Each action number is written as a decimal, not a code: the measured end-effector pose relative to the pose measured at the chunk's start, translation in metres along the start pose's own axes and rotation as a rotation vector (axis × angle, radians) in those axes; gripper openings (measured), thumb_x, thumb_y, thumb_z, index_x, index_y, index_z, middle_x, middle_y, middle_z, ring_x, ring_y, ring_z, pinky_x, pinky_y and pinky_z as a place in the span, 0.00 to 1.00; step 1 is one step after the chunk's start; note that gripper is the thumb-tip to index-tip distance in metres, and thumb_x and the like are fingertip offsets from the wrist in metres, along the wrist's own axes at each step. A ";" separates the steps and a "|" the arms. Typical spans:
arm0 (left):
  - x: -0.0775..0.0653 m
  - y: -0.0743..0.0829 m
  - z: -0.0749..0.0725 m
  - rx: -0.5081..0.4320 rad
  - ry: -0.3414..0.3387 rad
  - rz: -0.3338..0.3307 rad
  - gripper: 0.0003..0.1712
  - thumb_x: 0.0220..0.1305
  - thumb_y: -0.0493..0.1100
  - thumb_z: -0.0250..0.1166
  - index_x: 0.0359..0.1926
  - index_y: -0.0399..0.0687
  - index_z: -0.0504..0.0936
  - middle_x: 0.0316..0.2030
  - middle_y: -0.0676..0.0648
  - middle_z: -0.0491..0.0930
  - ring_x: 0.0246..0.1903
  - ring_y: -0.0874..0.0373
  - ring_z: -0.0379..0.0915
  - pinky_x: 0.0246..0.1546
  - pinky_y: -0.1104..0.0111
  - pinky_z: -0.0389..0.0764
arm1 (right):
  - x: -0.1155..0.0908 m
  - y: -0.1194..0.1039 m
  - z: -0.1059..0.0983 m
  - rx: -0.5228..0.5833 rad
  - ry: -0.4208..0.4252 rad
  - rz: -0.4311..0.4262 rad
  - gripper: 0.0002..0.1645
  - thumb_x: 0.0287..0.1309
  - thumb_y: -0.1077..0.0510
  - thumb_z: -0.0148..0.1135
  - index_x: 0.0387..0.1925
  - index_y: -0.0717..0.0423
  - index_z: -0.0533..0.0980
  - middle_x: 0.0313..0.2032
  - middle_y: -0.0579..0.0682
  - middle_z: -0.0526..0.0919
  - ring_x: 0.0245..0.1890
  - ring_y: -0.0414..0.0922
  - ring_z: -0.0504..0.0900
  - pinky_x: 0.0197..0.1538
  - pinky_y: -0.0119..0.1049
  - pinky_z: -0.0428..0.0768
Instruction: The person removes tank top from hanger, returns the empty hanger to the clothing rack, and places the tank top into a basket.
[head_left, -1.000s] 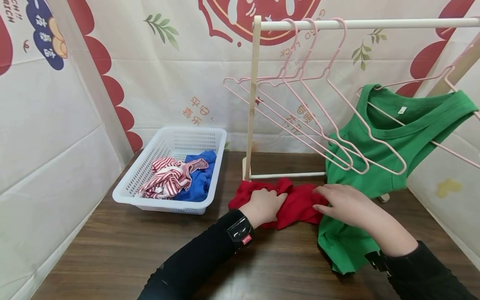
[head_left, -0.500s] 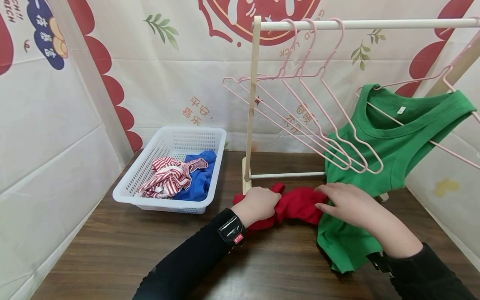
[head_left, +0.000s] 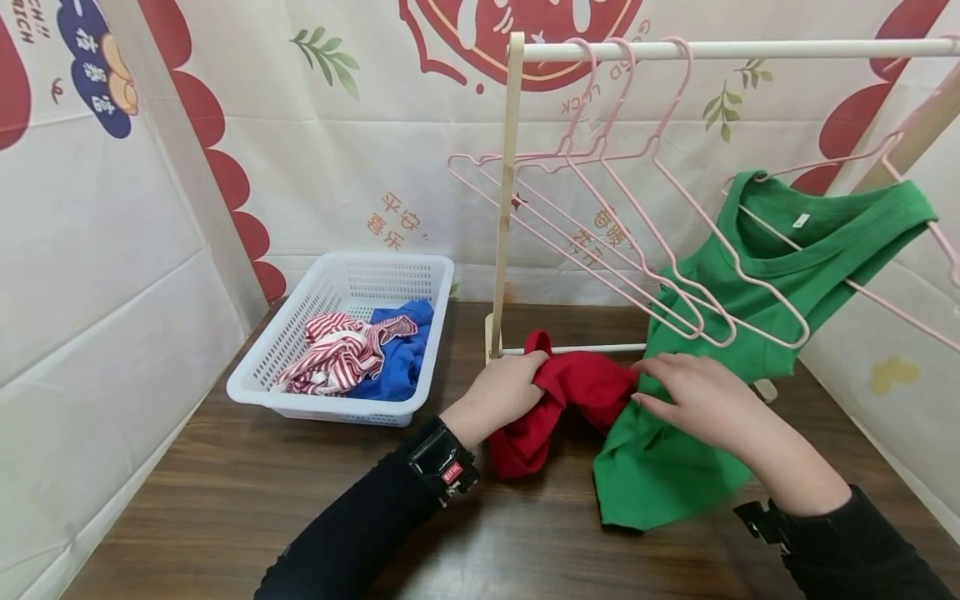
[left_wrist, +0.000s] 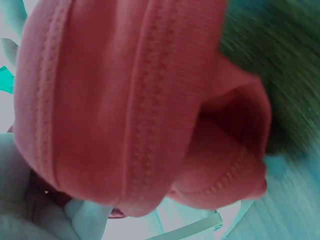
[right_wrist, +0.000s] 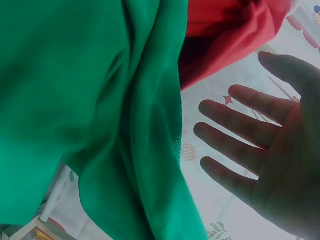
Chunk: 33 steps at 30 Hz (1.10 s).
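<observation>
Gripping left hand [head_left: 501,396]: your crumpled red fabric garment [head_left: 588,379], over the brown wooden worktop [head_left: 300,517], toward its far edge.
Right hand [head_left: 701,400]: fingers spread beside it.
Green fabric tank top [head_left: 750,364]: swung leftward below, likely crowding you.

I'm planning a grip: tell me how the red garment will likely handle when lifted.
The red garment will probably flop: it bunches and folds where the left hand grips it. Its stitched edge looks knitted, so it may stretch slightly. No rigid part shows, so it seems unlikely to roll.
</observation>
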<state>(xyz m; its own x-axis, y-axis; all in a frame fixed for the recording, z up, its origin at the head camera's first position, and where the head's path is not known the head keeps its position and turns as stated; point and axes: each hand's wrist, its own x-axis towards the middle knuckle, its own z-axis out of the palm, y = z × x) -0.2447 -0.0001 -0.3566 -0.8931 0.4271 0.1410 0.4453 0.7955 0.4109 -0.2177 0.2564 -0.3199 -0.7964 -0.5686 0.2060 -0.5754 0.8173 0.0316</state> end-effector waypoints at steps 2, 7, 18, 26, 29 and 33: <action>-0.002 0.000 -0.003 -0.039 0.027 -0.016 0.15 0.60 0.43 0.55 0.50 0.55 0.72 0.29 0.55 0.74 0.26 0.62 0.69 0.25 0.72 0.70 | 0.000 0.000 -0.001 -0.005 0.015 -0.006 0.24 0.52 0.46 0.60 0.46 0.57 0.75 0.40 0.52 0.78 0.40 0.50 0.77 0.42 0.48 0.74; -0.008 0.000 -0.009 -0.137 0.092 -0.024 0.17 0.62 0.44 0.53 0.53 0.57 0.71 0.36 0.55 0.76 0.29 0.63 0.69 0.29 0.72 0.70 | 0.001 -0.001 -0.003 -0.010 0.048 -0.009 0.23 0.52 0.48 0.60 0.47 0.57 0.74 0.41 0.54 0.78 0.41 0.53 0.77 0.42 0.50 0.73; -0.017 0.001 -0.027 -0.355 0.206 -0.052 0.20 0.62 0.43 0.51 0.56 0.59 0.69 0.42 0.54 0.76 0.33 0.61 0.72 0.35 0.66 0.73 | 0.005 -0.006 -0.009 -0.019 0.105 0.030 0.24 0.52 0.47 0.60 0.48 0.58 0.74 0.42 0.55 0.78 0.43 0.53 0.76 0.44 0.50 0.72; -0.023 -0.001 -0.038 -0.571 0.313 -0.061 0.19 0.64 0.43 0.50 0.55 0.63 0.70 0.44 0.56 0.75 0.37 0.62 0.71 0.39 0.66 0.73 | 0.011 -0.010 -0.013 -0.007 0.168 0.061 0.26 0.52 0.47 0.59 0.51 0.55 0.72 0.43 0.54 0.77 0.46 0.51 0.74 0.48 0.52 0.69; -0.025 -0.002 -0.045 -0.637 0.365 -0.040 0.18 0.65 0.44 0.50 0.55 0.62 0.70 0.47 0.56 0.74 0.42 0.62 0.71 0.44 0.65 0.72 | 0.012 -0.012 -0.014 -0.003 0.184 0.067 0.26 0.52 0.47 0.59 0.51 0.55 0.72 0.43 0.53 0.77 0.45 0.50 0.74 0.48 0.52 0.68; -0.029 -0.004 -0.057 -0.662 0.437 -0.003 0.17 0.66 0.49 0.50 0.56 0.62 0.69 0.49 0.57 0.73 0.46 0.64 0.70 0.48 0.65 0.71 | 0.014 -0.015 -0.015 0.013 0.185 0.086 0.26 0.52 0.47 0.60 0.51 0.54 0.72 0.43 0.53 0.77 0.46 0.50 0.74 0.51 0.55 0.65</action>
<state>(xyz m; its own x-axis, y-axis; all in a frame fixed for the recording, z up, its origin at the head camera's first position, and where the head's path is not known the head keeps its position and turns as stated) -0.2241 -0.0397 -0.3110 -0.8995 0.1086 0.4233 0.4349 0.3173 0.8428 -0.2171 0.2378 -0.3033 -0.7955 -0.4687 0.3840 -0.5099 0.8602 -0.0064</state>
